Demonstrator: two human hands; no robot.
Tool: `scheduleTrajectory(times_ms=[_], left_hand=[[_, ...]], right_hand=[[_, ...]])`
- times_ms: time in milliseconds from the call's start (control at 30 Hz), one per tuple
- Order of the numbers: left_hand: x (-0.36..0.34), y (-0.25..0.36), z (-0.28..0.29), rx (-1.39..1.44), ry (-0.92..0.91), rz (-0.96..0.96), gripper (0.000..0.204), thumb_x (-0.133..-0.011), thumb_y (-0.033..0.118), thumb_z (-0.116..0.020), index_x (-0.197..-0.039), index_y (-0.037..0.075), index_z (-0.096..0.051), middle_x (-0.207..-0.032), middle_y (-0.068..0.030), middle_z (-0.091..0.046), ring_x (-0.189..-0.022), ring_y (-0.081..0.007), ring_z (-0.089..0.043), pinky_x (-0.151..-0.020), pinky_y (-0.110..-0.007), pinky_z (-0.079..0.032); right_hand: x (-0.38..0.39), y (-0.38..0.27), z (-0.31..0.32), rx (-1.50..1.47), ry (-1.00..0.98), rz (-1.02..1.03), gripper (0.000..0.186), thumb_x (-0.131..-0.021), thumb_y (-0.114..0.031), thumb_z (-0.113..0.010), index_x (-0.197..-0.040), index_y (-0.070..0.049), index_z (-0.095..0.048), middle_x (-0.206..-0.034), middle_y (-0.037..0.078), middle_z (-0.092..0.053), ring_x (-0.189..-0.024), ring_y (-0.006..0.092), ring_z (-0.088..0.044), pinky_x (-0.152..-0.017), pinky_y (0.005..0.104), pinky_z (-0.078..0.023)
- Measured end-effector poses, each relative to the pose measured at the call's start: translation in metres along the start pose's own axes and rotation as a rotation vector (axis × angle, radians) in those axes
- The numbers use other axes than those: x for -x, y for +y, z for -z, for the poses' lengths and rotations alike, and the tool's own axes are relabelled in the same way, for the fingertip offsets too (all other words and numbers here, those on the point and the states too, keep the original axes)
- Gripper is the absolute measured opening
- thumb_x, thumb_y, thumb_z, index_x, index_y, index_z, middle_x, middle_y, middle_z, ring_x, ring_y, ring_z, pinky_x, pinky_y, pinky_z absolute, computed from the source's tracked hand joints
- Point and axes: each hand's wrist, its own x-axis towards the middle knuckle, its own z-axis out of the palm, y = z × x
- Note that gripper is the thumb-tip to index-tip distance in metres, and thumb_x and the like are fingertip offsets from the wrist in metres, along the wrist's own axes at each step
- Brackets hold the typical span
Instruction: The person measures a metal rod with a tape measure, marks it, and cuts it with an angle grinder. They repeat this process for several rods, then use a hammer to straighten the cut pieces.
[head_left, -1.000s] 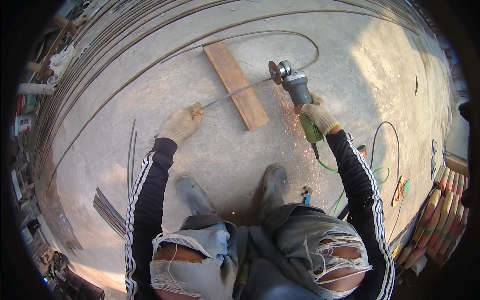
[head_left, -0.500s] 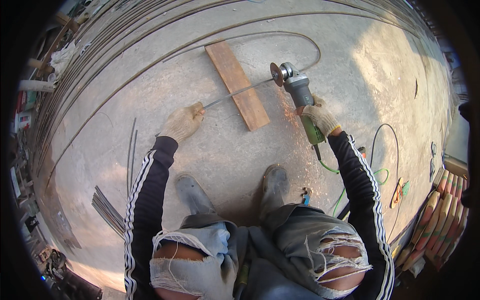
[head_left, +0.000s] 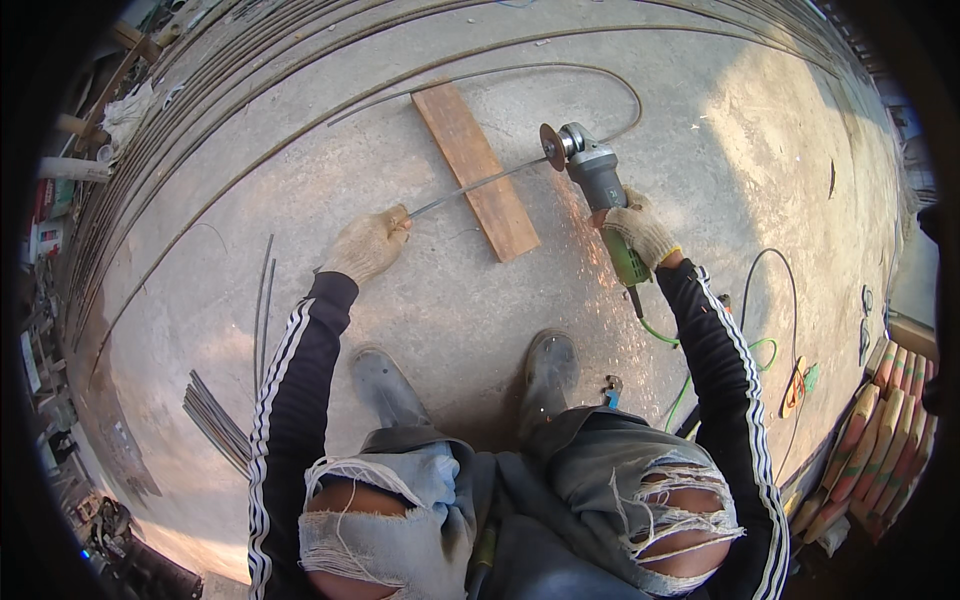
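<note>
My gloved left hand (head_left: pixel 369 243) is closed on a thin steel rod (head_left: pixel 477 184), which crosses a wooden plank (head_left: pixel 455 140) on the concrete floor and runs on into a wide bend. In my gloved right hand (head_left: pixel 645 228) is an angle grinder (head_left: pixel 600 177) with a green body and metal head; its disc (head_left: pixel 551 147) meets the rod just right of the plank, and orange sparks spray down toward my right boot (head_left: pixel 550 370). A green cord (head_left: pixel 658 335) trails from the grinder's back end.
Long rods (head_left: pixel 250 80) lie along the back and left, short rods (head_left: pixel 210 415) beside my left arm. A blue hand tool (head_left: pixel 612 390) is near my right boot. Cable loops (head_left: pixel 795 310) lie right, beside stacked red-and-tan bundles (head_left: pixel 880 430). Clutter (head_left: pixel 55 230) lines the far left.
Over the last second both hands and the grinder have stayed almost in place, shifting very slightly. The spray of sparks varies in shape and density.
</note>
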Motion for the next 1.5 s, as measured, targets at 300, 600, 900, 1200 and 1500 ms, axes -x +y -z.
scheduleTrajectory(times_ms=[300, 600, 900, 1200, 1500], left_hand=[[-0.001, -0.002, -0.004, 0.003, -0.017, 0.018, 0.046, -0.106, 0.037, -0.061, -0.14, 0.008, -0.071, -0.121, -0.0252, -0.076, -0.113, -0.0408, -0.075, -0.098, -0.045, -0.058], [-0.004, -0.016, -0.024, 0.047, 0.139, -0.09, 0.032, -0.106, 0.034, -0.058, -0.126, 0.014, -0.071, -0.09, -0.0208, -0.075, -0.085, -0.0389, -0.075, -0.077, -0.05, -0.056], [-0.005, -0.017, -0.021, 0.064, 0.078, -0.123, 0.03, -0.105, 0.033, -0.058, -0.123, 0.013, -0.071, -0.088, -0.0213, -0.074, -0.085, -0.0398, -0.075, -0.077, -0.051, -0.056], [-0.003, -0.012, -0.015, 0.057, -0.007, -0.035, 0.035, -0.107, 0.035, -0.057, -0.133, 0.015, -0.071, -0.098, -0.021, -0.077, -0.092, -0.0386, -0.077, -0.082, -0.049, -0.058], [-0.006, -0.017, -0.016, 0.026, 0.001, -0.031, 0.045, -0.109, 0.036, -0.055, -0.147, 0.013, -0.065, -0.098, -0.022, -0.078, -0.089, -0.0366, -0.078, -0.081, -0.048, -0.058]], right_hand=[[0.009, -0.018, 0.007, 0.036, -0.007, 0.002, 0.058, -0.074, -0.034, -0.088, -0.118, -0.002, -0.068, -0.09, 0.01, -0.07, -0.078, 0.0224, -0.067, -0.075, 0.0376, -0.055], [0.006, -0.01, 0.008, 0.036, -0.01, -0.006, 0.062, -0.074, -0.038, -0.087, -0.12, -0.003, -0.067, -0.092, 0.01, -0.071, -0.078, 0.0235, -0.067, -0.076, 0.0378, -0.056], [0.006, -0.01, 0.008, -0.06, -0.015, 0.064, 0.057, -0.075, -0.035, -0.086, -0.117, -0.002, -0.068, -0.09, 0.01, -0.071, -0.077, 0.0225, -0.067, -0.075, 0.0372, -0.055], [0.012, -0.016, 0.009, -0.007, -0.019, -0.04, 0.063, -0.073, -0.034, -0.089, -0.123, -0.002, -0.067, -0.095, 0.009, -0.07, -0.08, 0.0199, -0.066, -0.075, 0.0348, -0.056], [0.006, -0.017, 0.002, -0.029, -0.005, -0.007, 0.054, -0.076, -0.032, -0.088, -0.117, -0.002, -0.068, -0.094, 0.007, -0.071, -0.077, 0.0181, -0.067, -0.072, 0.0336, -0.056]])
